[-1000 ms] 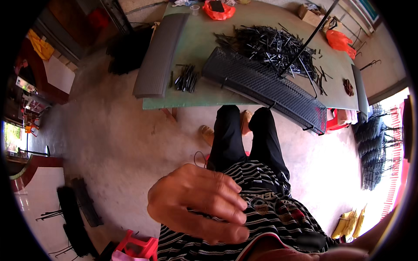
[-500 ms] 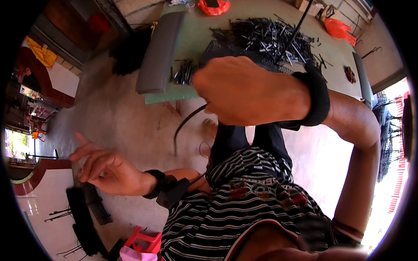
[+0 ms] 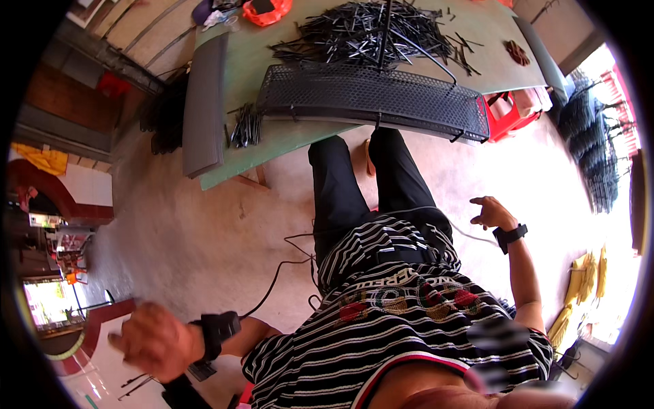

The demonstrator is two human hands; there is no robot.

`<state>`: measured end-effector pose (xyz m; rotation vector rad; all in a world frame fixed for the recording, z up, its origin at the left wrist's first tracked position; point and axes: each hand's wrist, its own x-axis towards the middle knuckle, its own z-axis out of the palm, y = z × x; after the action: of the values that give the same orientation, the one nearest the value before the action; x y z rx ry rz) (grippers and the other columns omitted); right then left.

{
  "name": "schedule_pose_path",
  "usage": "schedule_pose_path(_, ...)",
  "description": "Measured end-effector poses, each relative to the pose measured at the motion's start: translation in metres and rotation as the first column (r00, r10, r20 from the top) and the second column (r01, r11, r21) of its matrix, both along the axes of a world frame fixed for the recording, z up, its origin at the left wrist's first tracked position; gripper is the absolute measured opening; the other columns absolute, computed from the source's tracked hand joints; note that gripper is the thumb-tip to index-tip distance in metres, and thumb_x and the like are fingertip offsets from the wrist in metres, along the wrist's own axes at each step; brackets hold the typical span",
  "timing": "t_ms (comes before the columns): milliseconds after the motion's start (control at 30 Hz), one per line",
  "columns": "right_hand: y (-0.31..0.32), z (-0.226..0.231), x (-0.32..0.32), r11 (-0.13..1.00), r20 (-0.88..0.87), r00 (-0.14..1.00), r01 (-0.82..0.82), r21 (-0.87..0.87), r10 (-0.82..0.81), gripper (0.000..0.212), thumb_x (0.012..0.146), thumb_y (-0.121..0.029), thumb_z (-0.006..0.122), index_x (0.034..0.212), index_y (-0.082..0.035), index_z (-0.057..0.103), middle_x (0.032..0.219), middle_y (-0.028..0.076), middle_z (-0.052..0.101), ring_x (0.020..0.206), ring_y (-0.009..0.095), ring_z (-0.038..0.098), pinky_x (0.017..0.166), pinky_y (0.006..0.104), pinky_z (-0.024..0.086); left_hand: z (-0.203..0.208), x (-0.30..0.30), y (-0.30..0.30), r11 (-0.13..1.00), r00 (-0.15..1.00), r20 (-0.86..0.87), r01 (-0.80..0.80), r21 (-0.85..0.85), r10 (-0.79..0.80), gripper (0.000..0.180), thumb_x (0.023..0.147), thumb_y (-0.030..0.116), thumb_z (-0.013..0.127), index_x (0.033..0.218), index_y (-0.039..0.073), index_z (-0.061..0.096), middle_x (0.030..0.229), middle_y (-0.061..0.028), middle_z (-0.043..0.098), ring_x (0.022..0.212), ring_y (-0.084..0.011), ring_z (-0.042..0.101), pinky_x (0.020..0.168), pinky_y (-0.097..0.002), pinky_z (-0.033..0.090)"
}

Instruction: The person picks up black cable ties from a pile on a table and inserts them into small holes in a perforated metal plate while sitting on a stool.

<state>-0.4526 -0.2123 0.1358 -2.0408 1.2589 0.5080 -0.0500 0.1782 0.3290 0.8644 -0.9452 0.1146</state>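
Observation:
My left hand (image 3: 153, 341) is out at the lower left, smeared by motion, so its finger pose is unclear; I see nothing in it. My right hand (image 3: 494, 215) hangs in the air on the right, below the table edge, fingers apart and holding nothing. Both wrists wear black bands. Ahead, a long black perforated metal rack (image 3: 381, 99) lies along the near edge of the green table (image 3: 235, 78). Behind it is a heap of thin black strips (image 3: 368, 34), and left of it a smaller bunch of black strips (image 3: 245, 129).
A grey sheet (image 3: 204, 109) covers the table's left end. A red bag (image 3: 268, 11) sits at the back, and a red stool (image 3: 504, 119) stands beyond the rack's right end. Black racks (image 3: 586, 136) are stacked at far right. Black cables (image 3: 272, 286) trail at my waist.
My right hand has swung from in front of the table down to the right side, uncovering the rack. The left hand has moved lower. The view has shifted, showing more floor and the stool.

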Motion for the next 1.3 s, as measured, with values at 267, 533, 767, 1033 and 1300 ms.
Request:
schedule_pose_path(267, -0.079, -0.046, -0.017, 0.582, 0.599, 0.312, 0.744, 0.329, -0.737, 0.062, 0.085, -0.046, 0.055, 0.123, 0.002, 0.045, 0.096, 0.016, 0.060, 0.066, 0.019, 0.062, 0.054, 0.0260, 0.048, -0.129, 0.096, -0.195, 0.739, 0.932, -0.340, 0.143, 0.658, 0.122, 0.024, 0.087, 0.011, 0.057, 0.109, 0.000, 0.057, 0.083, -0.0085, 0.063, 0.068, -0.0137, 0.061, 0.060, -0.0235, 0.049)
schedule_pose_path(533, -0.135, -0.060, 0.058, 0.623, 0.752, 0.390, 0.782, 0.036, -0.532, 0.053, 0.090, -0.043, 0.047, 0.119, 0.001, 0.049, 0.102, 0.010, 0.058, 0.095, 0.017, 0.051, 0.083, 0.0322, 0.041, -0.252, 0.241, -0.299, 0.257, 0.859, 0.262, -0.400, 0.880, 0.439, 0.047, 0.086, 0.019, 0.059, 0.124, -0.006, 0.045, 0.119, -0.0156, 0.054, 0.107, -0.0228, 0.053, 0.092, -0.0317, 0.039)
schedule_pose_path(767, -0.172, -0.087, 0.075, 0.552, 0.793, 0.507, 0.789, -0.269, -0.338, 0.046, 0.082, -0.019, 0.061, 0.120, 0.002, 0.046, 0.106, 0.016, 0.058, 0.097, 0.024, 0.055, 0.085, 0.0335, 0.043, -0.263, 0.208, -0.310, 0.245, 0.948, -0.120, 0.046, 0.969, 0.296, 0.038, 0.089, 0.014, 0.056, 0.121, -0.005, 0.048, 0.113, -0.0082, 0.056, 0.102, -0.0174, 0.050, 0.091, -0.0295, 0.037)
schedule_pose_path(1033, -0.297, -0.119, 0.053, 0.704, 0.832, 0.460, 0.699, -0.125, -0.310, 0.038, 0.083, -0.017, 0.062, 0.113, 0.005, 0.054, 0.083, 0.004, 0.059, 0.075, 0.012, 0.052, 0.068, 0.0251, 0.043, -0.264, 0.148, -0.279, 0.430, 0.887, -0.225, 0.033, 0.902, 0.404, 0.025, 0.085, 0.013, 0.060, 0.102, -0.004, 0.057, 0.087, -0.0047, 0.060, 0.079, -0.0125, 0.052, 0.073, -0.0272, 0.043)
schedule_pose_path(1300, -0.327, -0.101, 0.073, 0.739, 0.850, 0.469, 0.656, -0.153, -0.240, 0.044, 0.084, -0.017, 0.061, 0.119, 0.007, 0.050, 0.111, 0.016, 0.058, 0.099, 0.020, 0.055, 0.088, 0.0288, 0.041, -0.281, 0.145, -0.283, 0.586, 0.861, -0.319, 0.031, 0.809, 0.395, 0.017, 0.084, 0.006, 0.060, 0.097, -0.003, 0.056, 0.084, -0.0042, 0.058, 0.076, -0.0122, 0.051, 0.069, -0.0262, 0.043)
